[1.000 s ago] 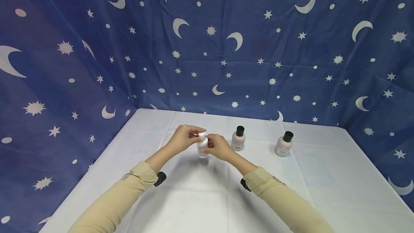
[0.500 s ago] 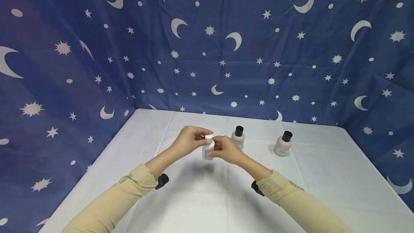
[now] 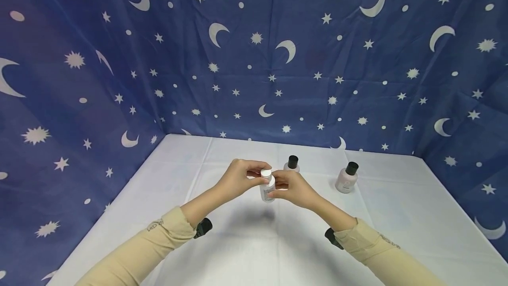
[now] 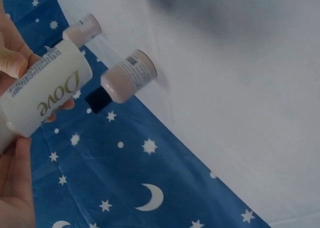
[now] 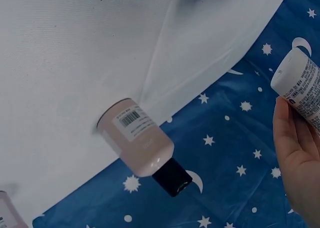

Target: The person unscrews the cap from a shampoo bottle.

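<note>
A white Dove bottle (image 3: 267, 192) with a white cap (image 3: 266, 173) is held between both hands, its shadow lying apart below it on the cloth. My left hand (image 3: 235, 182) pinches the cap between thumb and fingers. On the bottle's body, my right hand (image 3: 297, 189) grips with the thumb in front and fingers behind. The gold lettering on the bottle (image 4: 52, 88) faces the left wrist camera, and small print shows on the bottle (image 5: 300, 83) in the right wrist view.
Two pale pink bottles with black caps stand on the white-clothed table (image 3: 389, 206). The nearer bottle (image 3: 291, 165) is partly hidden behind my right hand; the other bottle (image 3: 346, 182) stands further right. A blue curtain (image 3: 222, 96) with moons and stars hangs behind and at the sides.
Both hands have moved right and closer to me, carrying the white bottle. My right hand now covers most of the nearer pink bottle in the head view.
</note>
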A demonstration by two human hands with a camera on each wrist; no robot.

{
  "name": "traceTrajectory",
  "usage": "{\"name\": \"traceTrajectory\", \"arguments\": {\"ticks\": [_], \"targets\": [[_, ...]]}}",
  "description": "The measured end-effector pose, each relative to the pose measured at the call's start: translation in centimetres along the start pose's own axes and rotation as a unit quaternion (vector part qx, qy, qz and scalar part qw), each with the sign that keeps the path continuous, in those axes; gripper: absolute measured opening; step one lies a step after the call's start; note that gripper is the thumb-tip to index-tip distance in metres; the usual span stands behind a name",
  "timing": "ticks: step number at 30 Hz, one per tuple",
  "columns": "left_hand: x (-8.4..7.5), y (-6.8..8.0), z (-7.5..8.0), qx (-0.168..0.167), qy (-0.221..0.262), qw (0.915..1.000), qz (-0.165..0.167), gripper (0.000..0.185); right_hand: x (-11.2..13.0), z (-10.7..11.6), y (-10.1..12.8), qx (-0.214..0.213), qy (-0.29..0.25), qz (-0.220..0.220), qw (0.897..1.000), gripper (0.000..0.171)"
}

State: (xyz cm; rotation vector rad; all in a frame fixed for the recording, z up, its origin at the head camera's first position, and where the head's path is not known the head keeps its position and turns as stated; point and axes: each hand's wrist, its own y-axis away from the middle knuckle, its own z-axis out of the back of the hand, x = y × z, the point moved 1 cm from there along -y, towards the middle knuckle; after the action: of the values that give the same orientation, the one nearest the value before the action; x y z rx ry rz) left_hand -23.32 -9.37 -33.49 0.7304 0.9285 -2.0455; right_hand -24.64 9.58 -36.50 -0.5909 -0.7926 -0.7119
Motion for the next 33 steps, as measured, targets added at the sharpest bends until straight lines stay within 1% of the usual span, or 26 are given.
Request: {"name": "traceTrajectory", "arguments": {"ticks": [2,6,8,11,14,18,19,21,22,24,26,28,30,32,33], "targets": [[-0.3,-0.1,-0.2,-0.002,0.024,0.9997,-0.001,0.029,0.0,0.3,0.3,-0.004,-0.014,-0.006,1.0,0.043],[-1.0,-0.3,-0.5,-0.003,0.071,0.9973,0.016,0.03,0.0,0.8,0.9,-0.008,-0.058,-0.029,0.998,0.046],[-1.2,-0.4,-0.6,-0.002,0.086,0.996,0.023,0.031,-0.1,1.1,1.2,-0.012,-0.069,-0.039,0.997,0.048],[-1.6,-0.6,-0.5,0.005,0.098,0.9948,0.028,0.031,-0.2,1.5,1.6,-0.022,-0.079,-0.041,0.996,0.049],[-2.0,-0.8,-0.2,0.021,0.111,0.9934,0.02,0.031,-0.2,1.8,1.9,-0.031,-0.102,-0.038,0.994,0.049],[-2.6,-1.3,0.3,0.049,0.152,0.9871,0.006,0.032,-0.3,2.2,2.2,-0.028,-0.168,-0.03,0.985,0.054],[-2.6,-1.5,0.5,0.058,0.166,0.9844,0.001,0.032,-0.4,2.2,2.3,-0.023,-0.187,-0.026,0.982,0.056],[-2.6,-1.8,0.7,0.076,0.194,0.9781,-0.006,0.032,-0.4,2.4,2.4,-0.006,-0.218,-0.013,0.976,0.053],[-2.6,-1.9,0.8,0.086,0.21,0.974,-0.008,0.033,-0.4,2.4,2.4,0.006,-0.234,-0.006,0.972,0.049],[-2.3,-2.1,1.0,0.109,0.247,0.9627,-0.012,0.034,-0.5,2.4,2.5,0.041,-0.265,0.013,0.963,0.043],[-1.9,-2.2,1.0,0.13,0.279,0.9515,-0.015,0.038,-0.5,2.3,2.5,0.084,-0.296,0.029,0.951,0.041],[-1.5,-2.4,0.9,0.152,0.303,0.9403,-0.024,0.045,-0.6,2.0,2.4,0.136,-0.323,0.049,0.935,0.046],[-1.3,-2.6,0.8,0.173,0.32,0.9305,-0.041,0.053,-0.6,1.7,2.3,0.18,-0.34,0.066,0.92,0.052],[-1.3,-2.7,0.7,0.192,0.332,0.9218,-0.054,0.058,-0.6,1.5,2.2,0.206,-0.348,0.081,0.911,0.054],[-1.4,-2.8,0.7,0.201,0.337,0.9176,-0.061,0.06,-0.7,1.4,2.1,0.212,-0.348,0.086,0.909,0.05]]}}
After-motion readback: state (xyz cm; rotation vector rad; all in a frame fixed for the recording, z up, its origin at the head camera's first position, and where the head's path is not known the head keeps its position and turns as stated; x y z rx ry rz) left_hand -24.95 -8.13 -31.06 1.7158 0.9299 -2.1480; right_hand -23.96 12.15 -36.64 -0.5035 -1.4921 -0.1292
